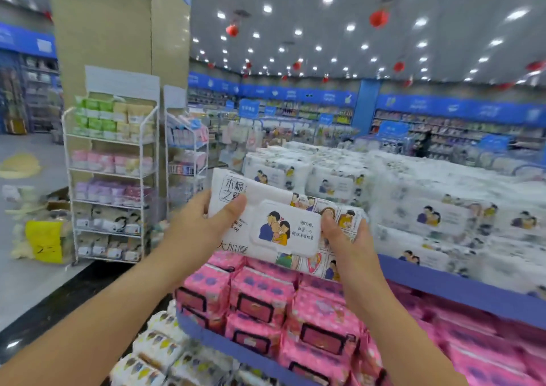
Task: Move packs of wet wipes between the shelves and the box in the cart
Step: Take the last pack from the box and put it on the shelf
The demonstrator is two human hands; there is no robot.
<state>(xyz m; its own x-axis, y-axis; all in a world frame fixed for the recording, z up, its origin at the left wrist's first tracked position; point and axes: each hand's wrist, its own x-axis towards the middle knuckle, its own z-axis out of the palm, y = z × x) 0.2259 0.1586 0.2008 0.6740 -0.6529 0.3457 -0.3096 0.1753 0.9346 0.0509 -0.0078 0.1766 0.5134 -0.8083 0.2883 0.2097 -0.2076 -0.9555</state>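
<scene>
I hold one white pack of wet wipes [283,223] with a cartoon family on its lid, lifted in front of me above the pink packs. My left hand [204,220] grips its left end, thumb on top. My right hand [344,232] grips its right end, thumb on the lid's edge. Many matching white packs [413,208] lie stacked on the top shelf just behind it. The cart and its box are out of view.
Pink packs [266,300] fill the blue-edged shelf [461,288] below my hands, and more white packs [159,350] lie lower down. White wire racks [112,178] of tissue goods stand at the left by a pillar. Store aisles run behind.
</scene>
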